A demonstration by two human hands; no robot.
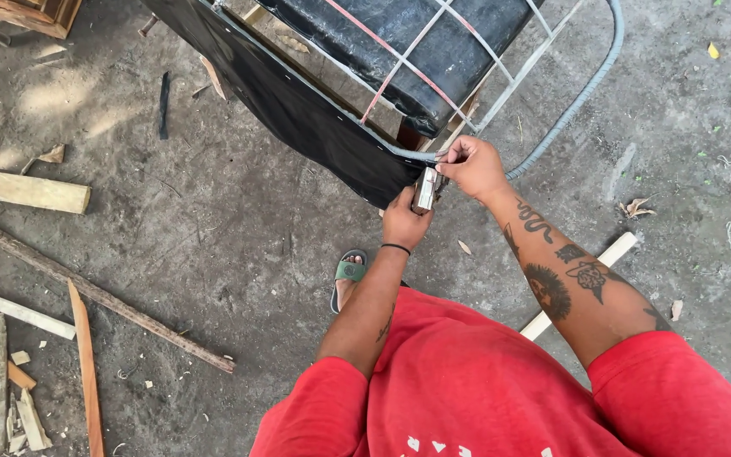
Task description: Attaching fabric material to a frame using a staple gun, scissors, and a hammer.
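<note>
Just stapler (425, 188) between both hands

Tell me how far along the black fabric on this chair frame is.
Done: the black fabric is already fixed along the frame's long edge, where a row of small fastenings shows. In hand: at the corner, the left hand holds a small metal stapler against the fabric while the right hand grips the frame beside it. Left: this corner; the rest is out of view.
</note>
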